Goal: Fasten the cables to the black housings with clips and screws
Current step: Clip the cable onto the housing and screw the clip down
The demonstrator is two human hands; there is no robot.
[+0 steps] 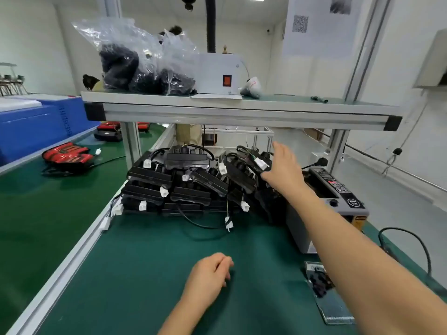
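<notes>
The right hand (283, 165), fingers straight and holding nothing, reaches onto the right top of the housings (188, 184) stacked with their cables (191, 220) at the tabletop's (145, 262) far end, apparently to take one, while the left hand (208, 274) rests loosely curled and empty before the stack.

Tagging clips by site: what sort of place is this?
Likely an electronics assembly line: green-matted bench under an aluminium shelf, a pile of black housings with cables, bagged parts above.
</notes>
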